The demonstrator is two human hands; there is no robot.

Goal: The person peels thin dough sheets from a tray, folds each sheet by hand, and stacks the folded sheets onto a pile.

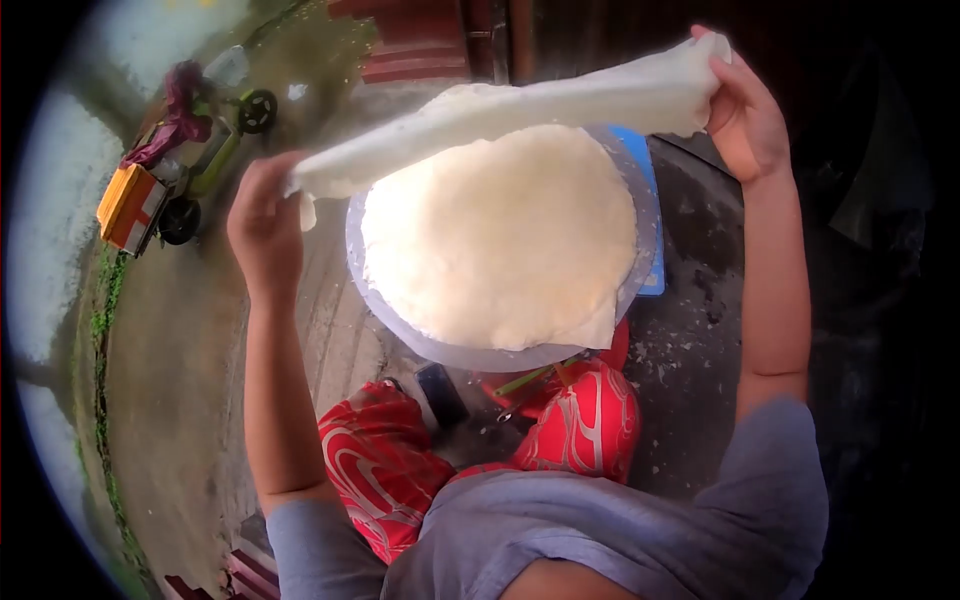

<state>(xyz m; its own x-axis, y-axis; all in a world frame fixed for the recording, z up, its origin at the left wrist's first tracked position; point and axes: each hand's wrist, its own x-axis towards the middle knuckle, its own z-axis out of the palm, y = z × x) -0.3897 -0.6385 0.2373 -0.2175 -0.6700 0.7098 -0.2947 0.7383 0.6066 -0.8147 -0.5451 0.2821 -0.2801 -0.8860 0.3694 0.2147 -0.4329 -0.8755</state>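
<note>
Sheet (540, 106), thin and pale, stretches between left hand (267, 208) and right hand (748, 122), each gripping one end.

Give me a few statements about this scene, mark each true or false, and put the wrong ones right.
1. The left hand and right hand both hold the pale sheet. True.
2. The sheet lies crumpled on the ground. False: it is stretched out between the hands.
3. A pale disc rests on a round board. True.
4. The scooter is at the picture's right. False: the scooter is at the left.
</note>
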